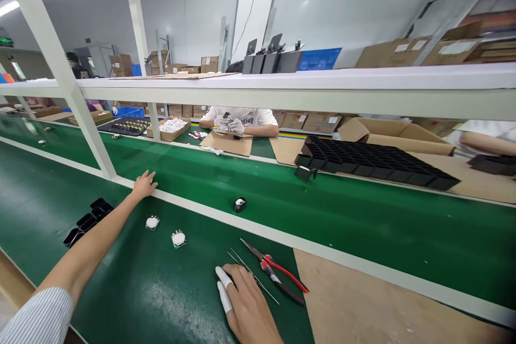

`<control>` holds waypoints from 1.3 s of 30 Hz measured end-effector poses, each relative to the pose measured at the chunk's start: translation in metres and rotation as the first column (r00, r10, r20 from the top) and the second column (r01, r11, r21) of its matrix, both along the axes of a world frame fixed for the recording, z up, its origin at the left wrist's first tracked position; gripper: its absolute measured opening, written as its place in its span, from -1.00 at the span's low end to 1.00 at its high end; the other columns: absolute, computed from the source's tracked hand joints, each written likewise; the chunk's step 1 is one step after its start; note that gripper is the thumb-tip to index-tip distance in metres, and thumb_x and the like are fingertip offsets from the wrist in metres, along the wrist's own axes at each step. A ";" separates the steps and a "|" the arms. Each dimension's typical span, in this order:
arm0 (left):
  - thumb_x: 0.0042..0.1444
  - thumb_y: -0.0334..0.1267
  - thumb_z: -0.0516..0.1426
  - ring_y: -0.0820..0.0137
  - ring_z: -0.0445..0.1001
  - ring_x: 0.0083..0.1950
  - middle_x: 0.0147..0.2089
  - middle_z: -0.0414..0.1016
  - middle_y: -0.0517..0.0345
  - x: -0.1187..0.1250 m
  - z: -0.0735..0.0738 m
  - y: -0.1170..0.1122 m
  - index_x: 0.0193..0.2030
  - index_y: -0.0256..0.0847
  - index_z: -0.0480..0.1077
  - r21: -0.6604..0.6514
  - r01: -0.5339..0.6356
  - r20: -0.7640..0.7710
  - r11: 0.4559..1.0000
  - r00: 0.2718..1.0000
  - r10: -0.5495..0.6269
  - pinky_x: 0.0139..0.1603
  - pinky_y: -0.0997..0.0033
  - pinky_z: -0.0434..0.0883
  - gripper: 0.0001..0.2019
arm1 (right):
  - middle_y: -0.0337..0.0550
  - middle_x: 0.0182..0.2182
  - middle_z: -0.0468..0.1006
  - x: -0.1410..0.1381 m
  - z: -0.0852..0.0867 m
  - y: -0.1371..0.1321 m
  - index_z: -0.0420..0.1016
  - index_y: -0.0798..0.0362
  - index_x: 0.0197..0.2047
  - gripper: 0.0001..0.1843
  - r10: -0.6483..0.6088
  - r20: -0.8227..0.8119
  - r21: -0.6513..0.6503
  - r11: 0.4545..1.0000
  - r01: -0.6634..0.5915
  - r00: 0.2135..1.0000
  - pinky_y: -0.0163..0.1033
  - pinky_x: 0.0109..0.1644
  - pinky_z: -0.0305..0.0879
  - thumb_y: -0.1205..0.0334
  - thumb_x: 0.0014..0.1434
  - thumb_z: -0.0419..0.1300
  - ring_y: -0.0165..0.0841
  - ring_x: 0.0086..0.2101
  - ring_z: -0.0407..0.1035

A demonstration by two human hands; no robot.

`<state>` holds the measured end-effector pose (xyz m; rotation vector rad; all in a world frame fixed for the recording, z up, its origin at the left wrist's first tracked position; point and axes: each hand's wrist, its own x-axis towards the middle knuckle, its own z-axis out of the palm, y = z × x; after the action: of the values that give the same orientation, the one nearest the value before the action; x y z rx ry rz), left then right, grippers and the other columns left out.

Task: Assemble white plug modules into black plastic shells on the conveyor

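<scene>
My left hand (144, 184) is stretched far out, fingers spread, resting at the white divider strip (209, 216) of the green belt; it holds nothing. Two small white parts (152, 222) (178, 238) lie on the green surface just short of it. My right hand (249, 306) lies flat near the front, fingers extended with white finger cots on two of them, empty. Its fingertips are beside thin metal tweezers (252, 275) and red-handled pliers (276, 272). A small black part (239, 204) sits on the belt beyond the divider.
A black tray (86, 220) lies at my left. A large black compartment tray (374, 161) and cardboard sheets sit across the belt. A person opposite handles a small part over cardboard (228, 142). A white frame post (76, 102) rises ahead left; a shelf with boxes spans overhead.
</scene>
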<state>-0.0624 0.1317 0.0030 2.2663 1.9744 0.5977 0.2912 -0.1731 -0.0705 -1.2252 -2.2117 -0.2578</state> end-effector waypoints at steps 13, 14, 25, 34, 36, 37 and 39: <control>0.32 -0.21 0.20 0.19 0.57 0.23 0.23 0.61 0.08 0.036 -0.023 -0.097 0.20 -0.07 0.55 0.007 0.486 0.017 0.874 0.874 -0.486 0.31 0.20 0.49 -0.67 | 0.10 0.05 0.51 -0.004 -0.008 -0.004 0.48 0.11 0.08 -0.44 0.043 -0.033 -0.055 0.997 -0.045 0.999 0.03 0.05 0.53 0.65 0.06 0.02 -0.07 0.00 0.42; 0.33 -0.15 0.22 0.18 0.57 0.25 0.24 0.61 0.09 0.033 -0.020 -0.107 0.22 -0.06 0.54 0.005 0.493 0.011 0.870 0.870 -0.493 0.32 0.19 0.49 -0.65 | 0.09 0.05 0.51 -0.004 -0.009 -0.004 0.48 0.10 0.07 -0.45 0.048 -0.035 -0.056 0.997 -0.050 0.998 0.03 0.05 0.53 0.65 0.07 0.03 -0.07 0.00 0.43; 0.20 0.11 0.28 -0.07 0.48 -0.04 -0.18 0.52 -0.15 -0.108 0.035 -0.163 -0.31 -0.22 0.60 0.119 0.035 -0.354 0.992 0.935 0.009 0.05 -0.10 0.49 -0.62 | 0.08 0.05 0.54 -0.008 -0.013 0.003 0.43 0.08 0.22 -0.50 0.104 -0.047 -0.032 0.994 -0.105 0.994 -0.01 0.04 0.55 0.55 0.28 0.00 -0.09 0.00 0.47; 0.34 -0.09 0.15 -0.01 0.47 0.17 0.10 0.47 -0.13 -0.062 0.015 -0.191 -0.36 -0.16 0.50 0.229 0.260 -0.146 0.938 0.962 -0.231 0.21 -0.11 0.49 -0.72 | 0.14 0.07 0.51 -0.085 0.020 0.060 0.51 0.07 0.05 -0.79 0.059 0.029 -0.171 0.984 -0.053 0.998 0.09 -0.05 0.57 0.32 0.37 0.19 -0.06 -0.10 0.50; 0.39 -0.10 0.13 0.12 0.52 0.15 0.18 0.44 -0.08 -0.023 0.021 -0.195 -0.28 -0.14 0.48 0.204 0.363 -0.004 0.909 0.929 -0.370 0.22 0.05 0.52 -0.75 | 0.15 0.00 0.53 -0.102 0.024 0.075 0.53 0.08 -0.01 -0.84 0.043 0.033 -0.204 0.978 -0.035 0.999 0.11 -0.08 0.56 0.28 0.35 0.25 -0.02 -0.11 0.49; 0.40 -0.12 0.13 0.17 0.55 0.15 0.20 0.43 -0.07 -0.006 0.022 -0.198 -0.25 -0.13 0.46 0.176 0.417 0.050 0.892 0.901 -0.431 0.22 0.12 0.53 -0.78 | 0.13 -0.03 0.54 -0.106 0.024 0.079 0.54 0.07 -0.03 -0.87 0.042 0.035 -0.212 0.977 -0.034 0.999 0.10 -0.08 0.54 0.28 0.36 0.25 -0.03 -0.11 0.48; 0.42 -0.16 0.13 0.20 0.56 0.17 0.25 0.42 -0.06 0.020 0.021 -0.203 -0.22 -0.13 0.44 0.125 0.522 0.120 0.844 0.836 -0.535 0.25 0.17 0.53 -0.82 | 0.07 -0.08 0.55 -0.103 0.024 0.080 0.54 0.05 -0.07 -0.90 0.057 0.038 -0.225 0.973 -0.047 0.998 0.07 -0.05 0.53 0.33 0.37 0.23 -0.07 -0.10 0.48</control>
<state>-0.0421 -0.0714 0.0242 2.5670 1.1808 0.7644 0.1885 -0.0928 -0.0461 -1.2875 -2.3574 -0.0142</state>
